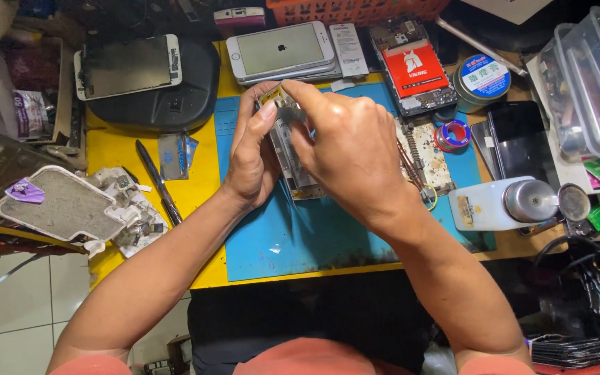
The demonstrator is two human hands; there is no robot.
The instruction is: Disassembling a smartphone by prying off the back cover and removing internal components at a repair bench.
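Left hand: the left hand is curled round the left edge of a stripped phone frame, fingers up along its side, thumb tucked near the far end.
Right hand: the right hand comes over from the right and pinches the far end of the same frame, fingertips closed on it, pretty much hiding the middle.
Phone frame: held up just over the blue work mat, roughly in the middle of the bench, long side running far to near.
Mat: sits on a yellow table, grubby along the near edge.
Far side: white phone lying face up, and an opened phone with a red battery to its right.
Right side: white squeeze bottle on its side, round tin, little spool of wire, clear plastic box.
Left side: black pen-like tool, cracked screen panel on a black pad, dusty white tray.
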